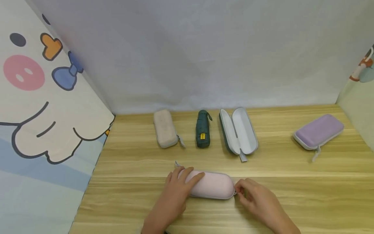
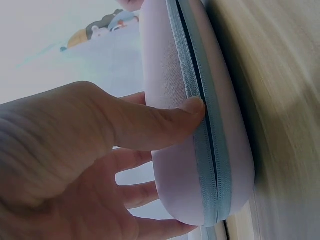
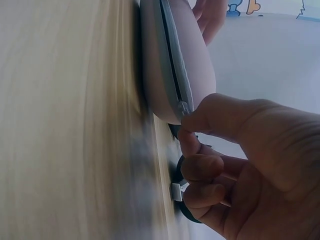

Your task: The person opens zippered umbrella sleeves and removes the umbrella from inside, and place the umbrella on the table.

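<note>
- On the desk (image 1: 117, 201), near the person, lies the pink case (image 1: 216, 186); I take it as the centre of the clock in the head view.
- At nine o'clock of it, the left hand (image 1: 177, 188) grips its end, fingers spread over the top.
- Only the left wrist view shows the thumb well: it presses on the grey zipper tape (image 2: 204, 175), and a dark gap runs between the two rows of teeth.
- Toward three o'clock, the right hand (image 1: 257, 199) pinches at the case's other end. What it pinches is too small in the head view, but the right wrist view shows the zipper pull (image 3: 183, 106) at the thumb and forefinger, the other fingers folded.
- Between ten and eleven o'clock lies a beige case (image 1: 166, 129), with its cord; at twelve, a dark green folded umbrella (image 1: 203, 126).
- At one o'clock is an open case (image 1: 245, 133), white inside; at two, well apart, a purple case (image 1: 319, 130).
</note>
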The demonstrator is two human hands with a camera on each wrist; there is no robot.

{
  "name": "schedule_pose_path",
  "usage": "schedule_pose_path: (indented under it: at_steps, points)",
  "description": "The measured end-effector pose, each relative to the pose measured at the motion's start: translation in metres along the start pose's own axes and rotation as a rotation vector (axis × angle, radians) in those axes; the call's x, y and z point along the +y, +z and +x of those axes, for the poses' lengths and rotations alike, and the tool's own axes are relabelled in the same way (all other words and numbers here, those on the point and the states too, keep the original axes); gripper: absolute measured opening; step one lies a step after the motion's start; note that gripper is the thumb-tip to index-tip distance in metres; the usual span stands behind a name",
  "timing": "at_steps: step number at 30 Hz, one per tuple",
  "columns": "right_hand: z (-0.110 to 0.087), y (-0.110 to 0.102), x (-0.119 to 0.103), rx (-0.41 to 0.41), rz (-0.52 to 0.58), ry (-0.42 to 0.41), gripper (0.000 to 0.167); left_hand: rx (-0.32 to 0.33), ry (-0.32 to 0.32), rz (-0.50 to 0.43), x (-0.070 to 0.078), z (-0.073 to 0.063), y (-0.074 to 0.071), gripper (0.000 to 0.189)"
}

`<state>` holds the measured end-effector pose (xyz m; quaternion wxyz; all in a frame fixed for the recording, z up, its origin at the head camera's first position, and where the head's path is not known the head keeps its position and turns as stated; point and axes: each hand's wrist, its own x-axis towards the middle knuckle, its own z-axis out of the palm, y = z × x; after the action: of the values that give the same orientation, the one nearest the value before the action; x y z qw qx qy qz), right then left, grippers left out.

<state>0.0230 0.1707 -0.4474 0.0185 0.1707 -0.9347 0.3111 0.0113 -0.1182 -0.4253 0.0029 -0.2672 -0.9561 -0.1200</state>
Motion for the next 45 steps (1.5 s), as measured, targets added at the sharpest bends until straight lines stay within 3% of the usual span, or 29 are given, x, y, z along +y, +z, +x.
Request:
schedule_pose_path:
  at_steps: [14, 22, 37, 45]
  points:
    - [0.005, -0.001, 0.002, 0.115, -0.128, -0.081, 0.032, 0.003, -0.003, -0.024, -0.003, 0.0, -0.001, 0.083]
    - [0.009, 0.001, 0.003, 0.184, -0.18, -0.075, 0.031, -0.002, 0.008, -0.041, -0.005, 0.003, -0.002, 0.079]
    - [0.033, 0.005, 0.012, 0.159, -0.124, -0.166, 0.027, 0.054, 0.059, -0.043, -0.009, -0.001, 0.001, 0.072]
    - [0.043, 0.003, 0.008, 0.107, -0.103, -0.179, 0.027, 0.099, 0.063, -0.029, -0.007, -0.004, 0.004, 0.074]
